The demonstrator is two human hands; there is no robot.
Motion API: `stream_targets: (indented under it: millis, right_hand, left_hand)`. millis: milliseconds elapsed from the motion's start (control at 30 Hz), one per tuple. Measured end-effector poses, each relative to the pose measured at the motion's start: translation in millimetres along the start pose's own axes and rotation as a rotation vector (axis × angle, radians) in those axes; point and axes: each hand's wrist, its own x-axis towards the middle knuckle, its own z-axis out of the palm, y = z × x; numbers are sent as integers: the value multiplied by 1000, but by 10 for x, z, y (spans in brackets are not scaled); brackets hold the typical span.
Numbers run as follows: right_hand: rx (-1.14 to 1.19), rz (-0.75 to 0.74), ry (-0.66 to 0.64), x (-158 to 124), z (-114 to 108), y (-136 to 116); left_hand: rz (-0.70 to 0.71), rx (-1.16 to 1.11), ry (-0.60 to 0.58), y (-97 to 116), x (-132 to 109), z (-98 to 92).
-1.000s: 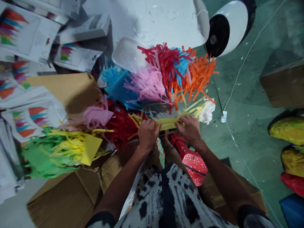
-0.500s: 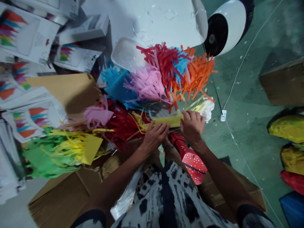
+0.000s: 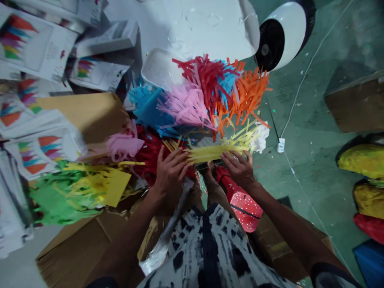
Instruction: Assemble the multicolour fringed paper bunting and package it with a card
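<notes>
A strip of yellow fringed tissue paper [image 3: 208, 153] lies stretched crosswise before me, its fringes loose at both ends. My left hand [image 3: 171, 170] rests on its left end, fingers spread and laid over the strands. At the right end, my right hand [image 3: 239, 169] has its fingers stretched out on the paper. Neither hand closes around it, though the thumbs are hard to see. Just behind are pink [image 3: 187, 105], crimson [image 3: 207, 76] and orange [image 3: 250, 94] fringed tassels. Dark red fringed paper [image 3: 150, 154] lies beside my left hand.
Green paper [image 3: 63, 198] and more yellow fringe [image 3: 99, 182] lie left. White printed packages [image 3: 33, 40] are piled at upper left. A clear plastic tray [image 3: 162, 68] sits behind. A red stool [image 3: 244, 206] stands below my right hand; a white cable [image 3: 300, 88] crosses the green floor.
My left hand has moved left along the yellow paper. My right hand has loosened from a closed grip and flattened out, and the strip looks wider and more spread.
</notes>
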Motion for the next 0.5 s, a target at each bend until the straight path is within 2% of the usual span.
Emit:
stream_targets:
  millis: [67,100,167,267,367,500]
  right_hand:
    - [18,14,18,50,-4,-7]
    - [26,20,19,68,-7,-13]
    - [41,28,4,83,-15,-25]
    - [51,36,-13,42,-19,-29]
    - [48,30,4,-27,-6,-5]
    - [76,13,20,-3,-18,57]
  left_hand:
    - [-25,14,82,84,39,-17]
    - [-4,2,79,165,73,22]
    - [84,-49,-29,357,155,177]
    - [110,-58,-164,565,231,468]
    - [104,-33,-166,594,176,644]
    - [47,-21,-127,511,61,661]
